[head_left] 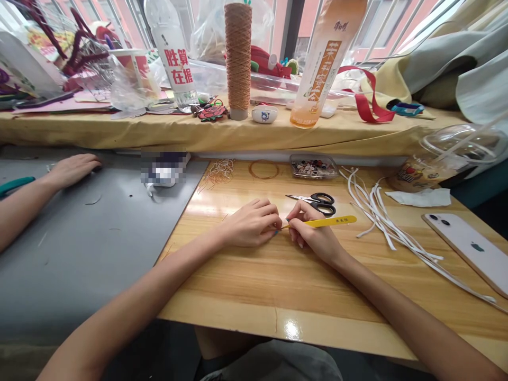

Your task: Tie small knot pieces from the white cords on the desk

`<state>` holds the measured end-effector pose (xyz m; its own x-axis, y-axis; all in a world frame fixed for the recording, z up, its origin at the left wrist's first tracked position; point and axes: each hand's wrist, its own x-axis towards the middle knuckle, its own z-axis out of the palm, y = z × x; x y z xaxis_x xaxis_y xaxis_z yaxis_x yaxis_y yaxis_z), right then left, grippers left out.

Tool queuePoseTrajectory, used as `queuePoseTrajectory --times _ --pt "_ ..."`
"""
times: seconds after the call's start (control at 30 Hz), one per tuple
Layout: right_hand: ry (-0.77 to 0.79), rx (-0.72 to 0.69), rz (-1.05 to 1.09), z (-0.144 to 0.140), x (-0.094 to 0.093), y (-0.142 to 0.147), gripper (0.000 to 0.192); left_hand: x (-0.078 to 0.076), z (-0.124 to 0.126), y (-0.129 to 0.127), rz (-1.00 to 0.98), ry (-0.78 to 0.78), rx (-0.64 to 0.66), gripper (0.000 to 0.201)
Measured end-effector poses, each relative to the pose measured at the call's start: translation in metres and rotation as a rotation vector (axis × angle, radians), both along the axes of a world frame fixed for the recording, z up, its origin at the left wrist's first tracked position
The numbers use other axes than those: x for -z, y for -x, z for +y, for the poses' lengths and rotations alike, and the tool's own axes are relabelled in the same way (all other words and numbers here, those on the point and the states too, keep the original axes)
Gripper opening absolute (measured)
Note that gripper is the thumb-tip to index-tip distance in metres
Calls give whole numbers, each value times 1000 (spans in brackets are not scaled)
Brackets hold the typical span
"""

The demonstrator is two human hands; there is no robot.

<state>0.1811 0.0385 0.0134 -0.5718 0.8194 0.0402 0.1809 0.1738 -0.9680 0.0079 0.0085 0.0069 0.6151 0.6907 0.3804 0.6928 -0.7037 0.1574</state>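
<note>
Over the wooden table, my left hand (254,223) has its fingers bent in and closed together at the tips. Whatever small thing they pinch is too hidden to make out. Facing it, my right hand (313,233) holds yellow tweezers (339,220) like a pen, with the thin tip reaching my left fingertips. Black-handled scissors (317,201) lie just beyond my right hand. Farther back are a clear box of small beads (313,167), a loose coil of thin thread (263,169) and a tangle of thread scraps (222,170).
At right lie white cords (381,217), a phone (472,246) and a plastic drink cup (420,169). Another person's hand (75,170) rests on the grey mat (99,248) at left. Bottles (317,74) and a brown thread cone (238,63) stand along the back ledge.
</note>
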Motion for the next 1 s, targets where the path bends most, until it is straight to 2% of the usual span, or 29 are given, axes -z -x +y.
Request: queuePoseTrajectory --times 0.17,0.47,0.77,1.0 --pt "-18 48 17 1 -1 -1 8 -1 0 1 -14 19 1 17" --pt "-34 105 4 2 0 1 8 0 2 1 -18 24 -81 16" --pt "-32 53 -11 1 0 1 8 3 4 1 25 -14 -66 23" --pt "-1 23 4 1 0 1 7 3 4 1 67 -3 -55 20"
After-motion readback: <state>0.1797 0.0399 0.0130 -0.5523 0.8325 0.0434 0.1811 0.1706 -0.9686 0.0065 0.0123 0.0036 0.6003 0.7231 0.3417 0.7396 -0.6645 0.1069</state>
